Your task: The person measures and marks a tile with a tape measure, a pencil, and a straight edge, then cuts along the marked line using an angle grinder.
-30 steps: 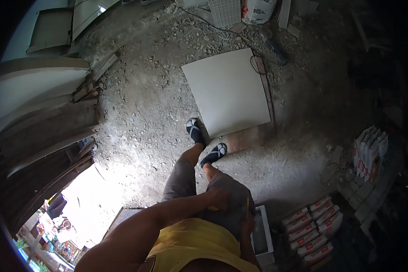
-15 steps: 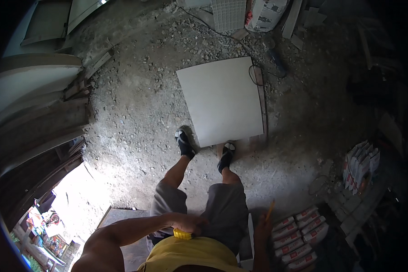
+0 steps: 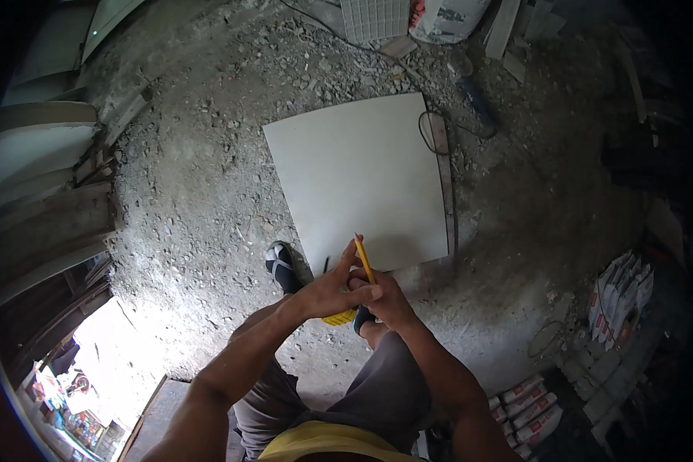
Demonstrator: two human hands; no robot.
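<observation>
My left hand (image 3: 333, 291) reaches over the near edge of a large pale square board (image 3: 366, 173) lying on the ground. It is closed around a yellow tape measure (image 3: 339, 317), mostly hidden under the palm, and one finger stretches forward along the pencil. Beside it, touching, my right hand (image 3: 385, 299) grips a yellow pencil (image 3: 365, 260) whose far end points away over the board. A thin dark piece (image 3: 326, 264) shows by the left fingers; I cannot make out what it is.
A grey power tool (image 3: 476, 104) with a looped cord lies by the board's far right corner. Rubble (image 3: 316, 73) covers the far ground. Stacked packs (image 3: 533, 412) sit at the lower right, more packs (image 3: 620, 300) beyond. Curved panels (image 3: 38, 150) lean at left.
Both hands have moved forward from my lap and right side to meet over the board's near edge, bringing the tape measure and pencil together. My body leans further forward.
</observation>
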